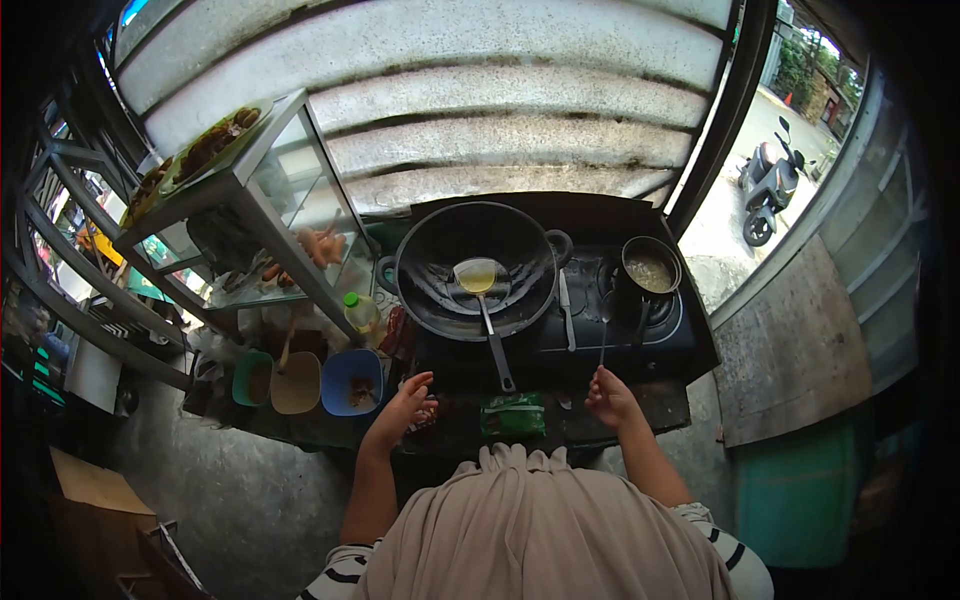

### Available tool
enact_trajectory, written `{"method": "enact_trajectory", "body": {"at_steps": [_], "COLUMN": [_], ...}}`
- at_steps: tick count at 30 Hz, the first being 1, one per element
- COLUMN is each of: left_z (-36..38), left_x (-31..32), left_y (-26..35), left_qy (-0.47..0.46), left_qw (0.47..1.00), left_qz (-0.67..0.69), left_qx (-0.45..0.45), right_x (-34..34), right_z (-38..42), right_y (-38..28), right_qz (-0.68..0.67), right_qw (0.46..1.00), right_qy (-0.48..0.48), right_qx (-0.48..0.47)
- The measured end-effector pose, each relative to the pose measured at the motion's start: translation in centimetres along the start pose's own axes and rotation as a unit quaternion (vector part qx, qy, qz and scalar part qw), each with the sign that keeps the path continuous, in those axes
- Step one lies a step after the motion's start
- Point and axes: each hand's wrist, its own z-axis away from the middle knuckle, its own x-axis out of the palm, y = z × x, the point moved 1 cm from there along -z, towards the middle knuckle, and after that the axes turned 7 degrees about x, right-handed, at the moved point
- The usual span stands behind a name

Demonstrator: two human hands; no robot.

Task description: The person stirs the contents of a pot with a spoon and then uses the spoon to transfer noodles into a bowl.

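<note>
My right hand (613, 397) is closed around the thin handle of a metal spoon (604, 335), whose bowl points toward the stove. Off the counter's front edge, my left hand (402, 408) has its fingers loosely bent and apart, with no held object that I can make out. Between and beyond my hands sits a large black wok (430, 300) on the stove. A ladle (490, 335) with yellow liquid in its bowl rests in the wok, its black handle over the near rim. Right of the wok lies a knife (567, 310). A small dark pot (652, 268) with pale, bubbly contents stands on the right burner.
A green packet (513, 414) lies at the counter's front. To the left are a blue bowl (338, 408), a tan bowl (297, 400), a green bowl (240, 378) and a green-capped bottle (358, 314). A glass display case (325, 160) rises behind them.
</note>
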Motion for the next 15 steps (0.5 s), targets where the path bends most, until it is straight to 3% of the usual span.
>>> {"method": "enact_trajectory", "body": {"at_steps": [15], "left_z": [-1.6], "left_x": [0.5], "left_y": [1.2], "left_qy": [-0.028], "left_qw": [1.0], "left_qz": [-0.01], "left_qx": [0.009], "right_x": [-2.0], "right_z": [0.2], "right_y": [2.0], "right_qz": [0.197], "right_qw": [0.968], "right_qy": [0.155], "right_qx": [-0.032]}}
